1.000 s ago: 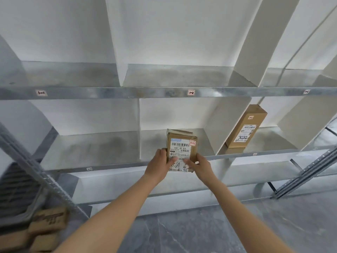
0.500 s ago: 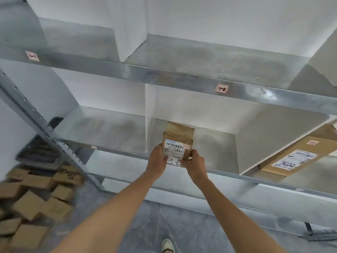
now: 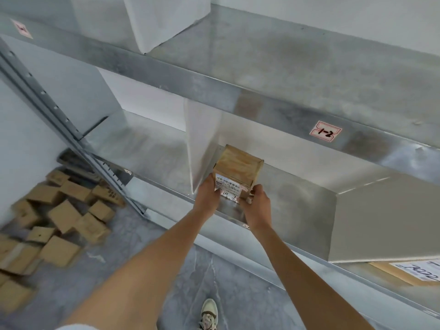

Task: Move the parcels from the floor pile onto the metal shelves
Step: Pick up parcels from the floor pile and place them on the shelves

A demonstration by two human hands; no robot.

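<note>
At far left the pile [image 3: 54,217] of brown boxes lies on the grey floor [image 3: 147,244], beside the slanted post [image 3: 59,120] of the rack. Right of the post, the lower shelf [image 3: 147,153] has a bare bay running up to a white divider [image 3: 200,144]. Just right of that divider the parcel [image 3: 238,172] stands on the lower shelf near its front edge, its left side close against the divider and its label facing the person. The left hand [image 3: 207,196] grips the parcel's left side with curled fingers; the right hand [image 3: 258,206] holds its lower right corner, fingers bent round it. Open shelf stretches right of the parcel to the next divider [image 3: 381,217]. Above runs the upper shelf [image 3: 262,67], its front lip bearing a tag [image 3: 325,131] marked 1-2. At lower right another box [image 3: 414,272] with a label shows. A shoe [image 3: 209,313] stands on the floor below.
</note>
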